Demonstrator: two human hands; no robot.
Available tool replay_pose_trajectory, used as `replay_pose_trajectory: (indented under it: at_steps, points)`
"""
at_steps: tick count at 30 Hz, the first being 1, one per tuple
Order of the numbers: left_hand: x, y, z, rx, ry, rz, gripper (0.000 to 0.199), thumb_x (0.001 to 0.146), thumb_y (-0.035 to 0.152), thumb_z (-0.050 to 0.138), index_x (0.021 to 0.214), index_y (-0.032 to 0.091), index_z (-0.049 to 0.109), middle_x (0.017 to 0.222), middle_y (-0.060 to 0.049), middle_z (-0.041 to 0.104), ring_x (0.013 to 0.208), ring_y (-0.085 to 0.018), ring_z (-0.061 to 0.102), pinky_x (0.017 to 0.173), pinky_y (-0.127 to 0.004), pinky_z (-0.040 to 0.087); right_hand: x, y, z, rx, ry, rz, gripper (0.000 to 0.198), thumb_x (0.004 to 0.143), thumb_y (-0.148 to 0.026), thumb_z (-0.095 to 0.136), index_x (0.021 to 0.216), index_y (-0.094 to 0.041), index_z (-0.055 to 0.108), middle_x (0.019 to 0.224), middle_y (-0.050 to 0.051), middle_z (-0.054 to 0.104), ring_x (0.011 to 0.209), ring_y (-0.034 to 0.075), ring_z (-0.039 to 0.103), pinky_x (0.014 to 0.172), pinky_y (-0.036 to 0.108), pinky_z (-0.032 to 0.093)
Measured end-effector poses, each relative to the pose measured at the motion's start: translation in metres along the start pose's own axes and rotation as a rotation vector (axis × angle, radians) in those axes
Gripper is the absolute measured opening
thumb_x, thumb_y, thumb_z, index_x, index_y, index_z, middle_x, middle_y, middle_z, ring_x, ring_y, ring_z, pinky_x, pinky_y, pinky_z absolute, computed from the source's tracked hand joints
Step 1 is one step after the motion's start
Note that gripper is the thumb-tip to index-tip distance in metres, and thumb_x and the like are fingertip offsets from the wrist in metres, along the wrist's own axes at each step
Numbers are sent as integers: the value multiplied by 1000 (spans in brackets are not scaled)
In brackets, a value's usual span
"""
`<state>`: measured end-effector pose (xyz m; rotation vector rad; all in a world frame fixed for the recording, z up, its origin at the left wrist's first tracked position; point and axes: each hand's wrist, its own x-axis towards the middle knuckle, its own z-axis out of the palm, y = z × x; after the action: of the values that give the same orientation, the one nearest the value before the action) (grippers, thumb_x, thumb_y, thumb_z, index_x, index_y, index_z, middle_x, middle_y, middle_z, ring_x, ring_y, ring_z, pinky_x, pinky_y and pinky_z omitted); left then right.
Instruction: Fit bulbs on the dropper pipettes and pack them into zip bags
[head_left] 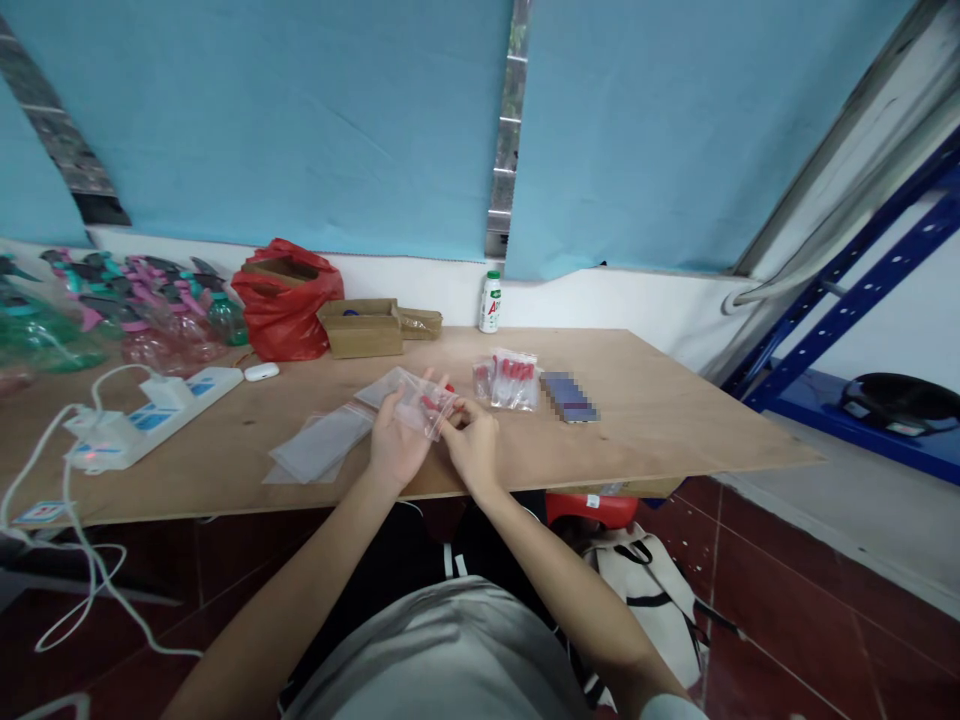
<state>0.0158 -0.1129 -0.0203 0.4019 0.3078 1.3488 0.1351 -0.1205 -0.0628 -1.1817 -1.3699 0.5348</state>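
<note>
At the plywood table, my left hand and right hand both pinch 1 small clear bag of red pieces, held just above the near edge, beside a stack of empty bags.

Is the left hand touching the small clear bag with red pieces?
Touching. The head view shows the left hand gripping the clear bag, fingers against its plastic.

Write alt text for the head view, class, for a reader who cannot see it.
Two hands, left hand and right hand, hold a clear bag with red pieces over a wooden table. Beside them lie empty bags, filled bags, a phone and a power strip.
</note>
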Motion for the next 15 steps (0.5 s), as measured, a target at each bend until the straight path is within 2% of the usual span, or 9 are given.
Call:
replay_pose_trajectory:
  at_steps: [3,9,12,15]
  points:
    - [2,1,-1,-4,23,18,40,102,28,53,139,22,65,141,-17,71,139,-34,64,103,-48,64,0,0,-1,-35,31,4,23,95,-47,70,93,-24,72,68,-2,70,62,19,64,72,29,49]
    - [-1,8,7,50,111,-48,38,101,25,49,134,15,65,136,-21,71,128,-31,72,88,-37,68,-1,-2,-4,-127,65,7,23,97,-45,69,89,-25,77,68,-2,70,63,18,64,70,30,45]
    - [-2,13,9,59,183,-65,36,100,22,46,129,15,66,140,-21,68,127,-32,72,87,-39,69,0,-4,-4,-151,28,21,21,96,-43,71,86,-26,78,66,-3,69,63,17,64,70,30,45]
    - [-2,17,8,43,232,-70,35,99,21,44,125,17,67,142,-20,67,126,-34,73,87,-45,69,0,-7,-4,-181,8,39,14,90,-41,78,89,-27,79,68,-4,69,65,17,65,69,29,44]
